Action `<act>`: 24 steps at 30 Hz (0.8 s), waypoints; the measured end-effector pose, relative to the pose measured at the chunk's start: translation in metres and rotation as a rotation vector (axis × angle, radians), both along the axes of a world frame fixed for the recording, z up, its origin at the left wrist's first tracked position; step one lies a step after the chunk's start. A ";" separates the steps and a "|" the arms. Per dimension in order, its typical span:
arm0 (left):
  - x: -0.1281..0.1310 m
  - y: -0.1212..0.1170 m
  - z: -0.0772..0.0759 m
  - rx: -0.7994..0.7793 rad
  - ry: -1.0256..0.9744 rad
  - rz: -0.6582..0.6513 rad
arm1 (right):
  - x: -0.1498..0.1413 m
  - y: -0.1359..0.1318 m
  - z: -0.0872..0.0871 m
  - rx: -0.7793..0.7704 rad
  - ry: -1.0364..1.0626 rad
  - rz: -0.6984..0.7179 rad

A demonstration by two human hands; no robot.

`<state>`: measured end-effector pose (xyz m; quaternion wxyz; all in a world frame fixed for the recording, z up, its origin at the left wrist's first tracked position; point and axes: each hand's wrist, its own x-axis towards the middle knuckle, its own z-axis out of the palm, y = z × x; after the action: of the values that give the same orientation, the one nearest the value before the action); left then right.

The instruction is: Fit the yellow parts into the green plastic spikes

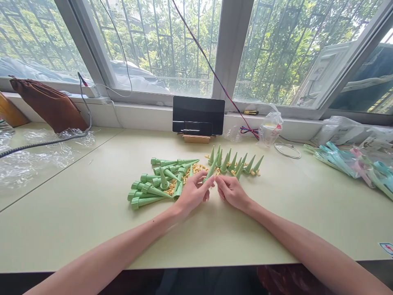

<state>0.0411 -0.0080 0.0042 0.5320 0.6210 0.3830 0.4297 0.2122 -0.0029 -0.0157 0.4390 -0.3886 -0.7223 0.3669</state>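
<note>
My left hand (193, 192) is closed on a green cone-shaped spike (211, 171), its tip pointing up and away. My right hand (231, 190) is pinched close beside it, fingertips near the spike's base; what it holds is too small to name. A pile of green spikes (156, 184) lies on its side left of my hands. Behind my hands stands a row of upright green spikes (235, 163). Small yellow pieces (196, 169) are scattered between the two groups.
Pale green table (92, 213) under a window. Black tablet on a stand (198, 115) at the back. Brown pouch (50, 107) and clear plastic wrap (27, 157) at left. Plastic bag (270, 129), white cable (287, 150), and teal and pink items in bags (353, 164) at right.
</note>
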 end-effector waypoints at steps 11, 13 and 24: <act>0.000 0.000 0.002 -0.017 0.004 0.000 | 0.000 0.001 -0.002 0.002 0.005 -0.001; 0.000 0.000 0.001 -0.020 0.003 0.001 | 0.000 0.001 -0.002 0.007 -0.015 -0.014; 0.000 0.000 -0.003 -0.019 0.013 0.024 | -0.001 0.001 -0.002 -0.002 -0.024 -0.030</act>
<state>0.0407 -0.0075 0.0009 0.5302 0.6141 0.3981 0.4281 0.2111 -0.0021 -0.0172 0.4353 -0.4042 -0.7214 0.3561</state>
